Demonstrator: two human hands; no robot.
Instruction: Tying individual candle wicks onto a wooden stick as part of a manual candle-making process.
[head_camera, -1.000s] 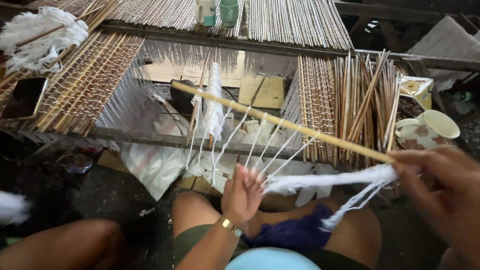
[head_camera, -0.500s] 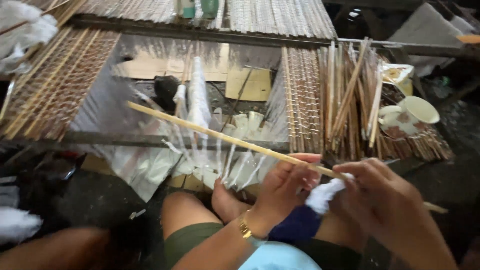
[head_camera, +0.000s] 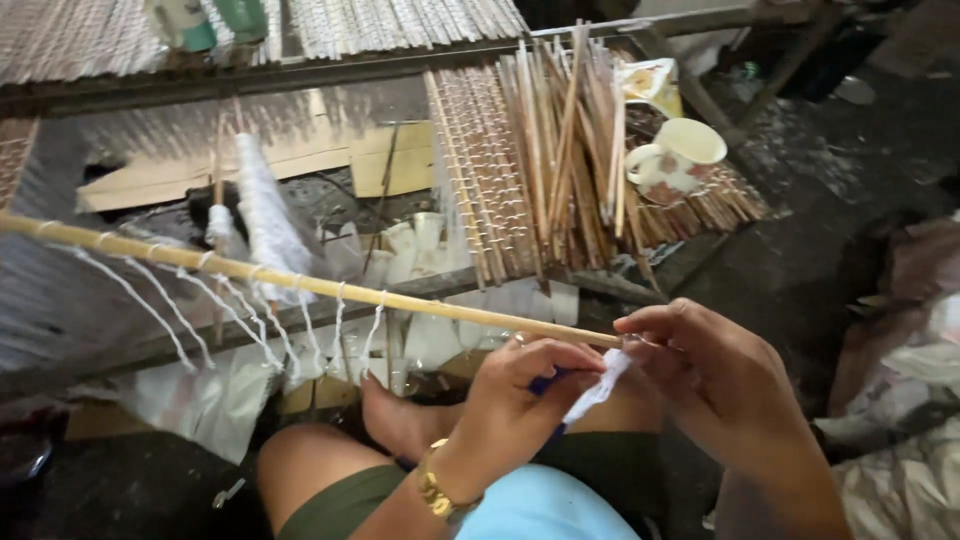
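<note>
The left hand (head_camera: 520, 395) and the right hand (head_camera: 715, 385) meet at the near end of a long bamboo stick (head_camera: 300, 285). The left grip is closed, pinching a white cord tuft (head_camera: 598, 390) that hangs just below the stick's tip. The right grip closes its fingertips (head_camera: 640, 330) on the stick's end, right beside the left thumb. From both grips the stick runs up and away to the left, with white cord loops (head_camera: 250, 320) dangling from it. Beyond the right hand, farther off, a floral cup (head_camera: 680, 155) sits on a bamboo slat mat (head_camera: 500, 180).
</note>
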